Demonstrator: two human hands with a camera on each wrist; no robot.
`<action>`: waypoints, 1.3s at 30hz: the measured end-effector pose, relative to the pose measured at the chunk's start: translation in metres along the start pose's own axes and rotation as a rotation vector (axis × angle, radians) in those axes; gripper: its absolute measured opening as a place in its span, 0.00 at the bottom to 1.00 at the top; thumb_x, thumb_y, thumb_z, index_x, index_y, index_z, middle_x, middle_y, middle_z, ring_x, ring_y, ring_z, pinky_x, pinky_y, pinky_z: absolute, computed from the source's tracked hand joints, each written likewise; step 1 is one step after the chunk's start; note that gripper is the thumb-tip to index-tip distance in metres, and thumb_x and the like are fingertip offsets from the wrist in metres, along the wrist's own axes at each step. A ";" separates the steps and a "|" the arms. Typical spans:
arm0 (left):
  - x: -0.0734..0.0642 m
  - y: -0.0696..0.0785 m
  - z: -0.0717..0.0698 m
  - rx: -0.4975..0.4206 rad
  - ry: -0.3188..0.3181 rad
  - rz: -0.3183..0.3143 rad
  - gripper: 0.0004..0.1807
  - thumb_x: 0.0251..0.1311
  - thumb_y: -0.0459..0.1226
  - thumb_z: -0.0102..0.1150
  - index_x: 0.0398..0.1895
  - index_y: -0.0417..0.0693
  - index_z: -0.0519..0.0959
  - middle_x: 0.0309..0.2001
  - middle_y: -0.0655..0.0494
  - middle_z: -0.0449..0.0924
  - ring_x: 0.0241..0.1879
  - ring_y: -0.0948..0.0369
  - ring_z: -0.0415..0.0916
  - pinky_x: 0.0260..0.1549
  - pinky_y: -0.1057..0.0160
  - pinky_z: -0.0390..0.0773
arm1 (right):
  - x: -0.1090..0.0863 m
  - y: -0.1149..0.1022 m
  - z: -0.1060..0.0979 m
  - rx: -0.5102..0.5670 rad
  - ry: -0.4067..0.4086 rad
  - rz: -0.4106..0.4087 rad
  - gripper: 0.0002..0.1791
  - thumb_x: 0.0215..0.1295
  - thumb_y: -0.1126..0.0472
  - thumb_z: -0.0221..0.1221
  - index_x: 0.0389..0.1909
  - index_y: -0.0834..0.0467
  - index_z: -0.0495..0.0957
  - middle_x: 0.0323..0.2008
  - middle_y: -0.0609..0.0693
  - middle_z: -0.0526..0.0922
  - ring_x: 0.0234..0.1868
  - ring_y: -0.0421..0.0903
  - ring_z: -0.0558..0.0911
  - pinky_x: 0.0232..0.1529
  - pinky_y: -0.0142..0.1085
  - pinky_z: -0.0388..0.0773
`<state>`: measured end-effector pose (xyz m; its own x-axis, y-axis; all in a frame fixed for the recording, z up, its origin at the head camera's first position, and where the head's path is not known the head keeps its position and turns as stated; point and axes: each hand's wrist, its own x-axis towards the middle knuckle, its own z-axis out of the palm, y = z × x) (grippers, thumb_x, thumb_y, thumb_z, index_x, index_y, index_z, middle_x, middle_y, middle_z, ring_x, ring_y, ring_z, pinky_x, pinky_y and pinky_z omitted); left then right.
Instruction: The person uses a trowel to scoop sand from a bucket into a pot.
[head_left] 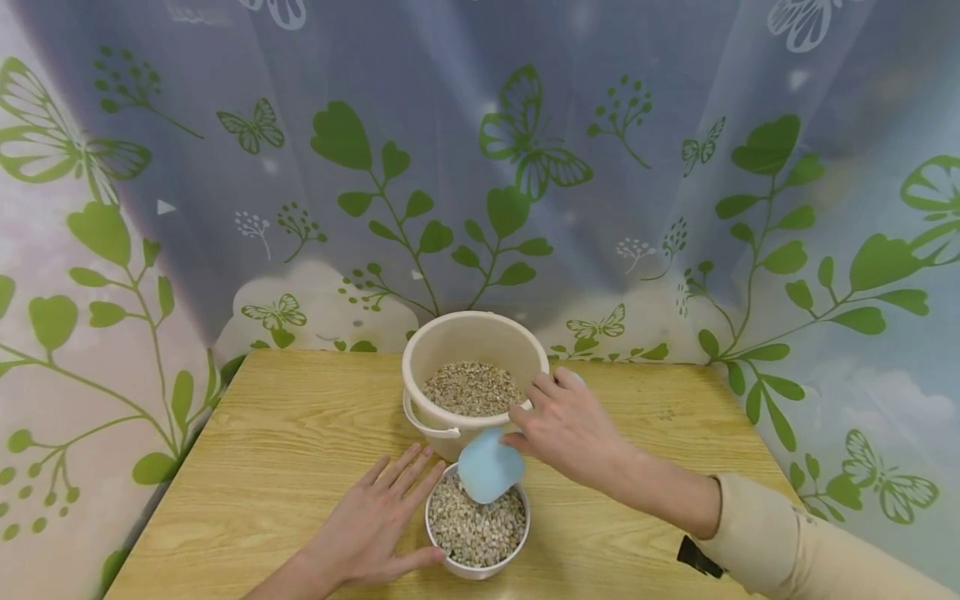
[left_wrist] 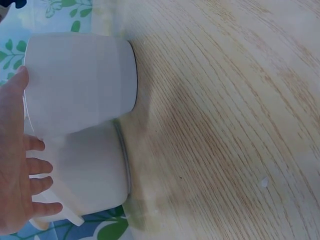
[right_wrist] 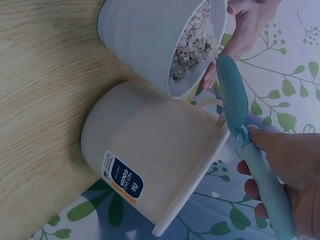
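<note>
A light blue hand trowel (head_left: 491,467) is gripped by its handle (right_wrist: 270,192) in my right hand (head_left: 573,429). Its blade hangs over the far side of a white pot (head_left: 477,572), full of pale gravel (head_left: 476,525). In the head view the blade covers part of that gravel. My left hand (head_left: 371,525) lies beside the pot with fingers spread, the thumb at the rim. Behind the pot stands a cream bucket (head_left: 411,367) holding brownish gravel (head_left: 472,387); the right hand is above its near right rim.
The bucket's handle (head_left: 431,429) hangs down on its near left side. A label (right_wrist: 123,176) is stuck on the bucket's wall. Everything stands on a wooden table (head_left: 300,433), with a leaf-and-butterfly curtain (head_left: 450,125) behind it. One small white speck (left_wrist: 264,182) lies on the tabletop.
</note>
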<state>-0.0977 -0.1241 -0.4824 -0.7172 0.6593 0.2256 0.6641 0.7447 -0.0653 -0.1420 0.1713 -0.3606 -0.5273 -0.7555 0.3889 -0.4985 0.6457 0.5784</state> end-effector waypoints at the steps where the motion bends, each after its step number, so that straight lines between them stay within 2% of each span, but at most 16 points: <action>1: 0.000 0.000 0.000 0.002 0.000 -0.001 0.55 0.64 0.78 0.43 0.81 0.50 0.65 0.80 0.44 0.65 0.79 0.47 0.66 0.72 0.42 0.76 | 0.000 0.001 0.000 -0.009 0.013 -0.007 0.26 0.59 0.26 0.66 0.27 0.45 0.84 0.27 0.43 0.84 0.31 0.43 0.75 0.39 0.35 0.69; 6: 0.000 0.000 -0.001 -0.005 -0.003 -0.006 0.55 0.64 0.78 0.43 0.82 0.50 0.64 0.81 0.44 0.65 0.80 0.47 0.66 0.72 0.42 0.76 | 0.001 0.007 0.002 -0.036 0.079 -0.037 0.25 0.58 0.27 0.68 0.27 0.46 0.83 0.28 0.44 0.84 0.33 0.44 0.76 0.40 0.36 0.72; 11: 0.000 0.000 -0.001 -0.005 -0.004 -0.008 0.55 0.64 0.78 0.44 0.81 0.50 0.64 0.81 0.45 0.65 0.80 0.47 0.66 0.72 0.42 0.76 | -0.001 0.011 0.004 -0.034 0.089 -0.034 0.25 0.57 0.28 0.69 0.27 0.45 0.83 0.28 0.44 0.84 0.35 0.45 0.79 0.42 0.36 0.74; 20: 0.000 -0.003 -0.007 0.002 0.022 0.009 0.55 0.63 0.78 0.45 0.81 0.50 0.65 0.80 0.44 0.66 0.80 0.46 0.65 0.72 0.41 0.75 | -0.009 0.027 0.014 0.066 0.119 0.059 0.26 0.52 0.29 0.73 0.31 0.48 0.88 0.26 0.46 0.85 0.34 0.47 0.81 0.40 0.40 0.75; 27: 0.002 -0.010 -0.021 0.053 0.086 0.031 0.56 0.61 0.77 0.51 0.81 0.49 0.65 0.80 0.44 0.66 0.79 0.46 0.66 0.72 0.42 0.75 | -0.013 0.041 0.020 0.119 0.152 0.119 0.24 0.53 0.32 0.74 0.24 0.49 0.86 0.23 0.46 0.82 0.30 0.47 0.75 0.37 0.40 0.70; 33: 0.006 -0.020 -0.035 0.072 0.074 0.010 0.56 0.61 0.76 0.53 0.81 0.49 0.65 0.80 0.44 0.67 0.80 0.46 0.65 0.74 0.41 0.74 | -0.011 0.050 0.024 0.168 0.168 0.151 0.24 0.54 0.34 0.75 0.24 0.51 0.87 0.23 0.47 0.84 0.29 0.48 0.76 0.37 0.41 0.71; 39: 0.013 -0.034 -0.045 0.091 0.096 0.018 0.57 0.60 0.76 0.54 0.82 0.48 0.63 0.79 0.42 0.67 0.79 0.44 0.66 0.73 0.39 0.74 | -0.006 0.055 0.031 0.190 0.145 0.188 0.22 0.54 0.34 0.75 0.26 0.50 0.89 0.22 0.48 0.85 0.28 0.49 0.78 0.36 0.42 0.71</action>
<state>-0.1198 -0.1452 -0.4332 -0.6789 0.6633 0.3149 0.6520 0.7418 -0.1570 -0.1879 0.2149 -0.3529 -0.5255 -0.6197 0.5830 -0.5281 0.7748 0.3475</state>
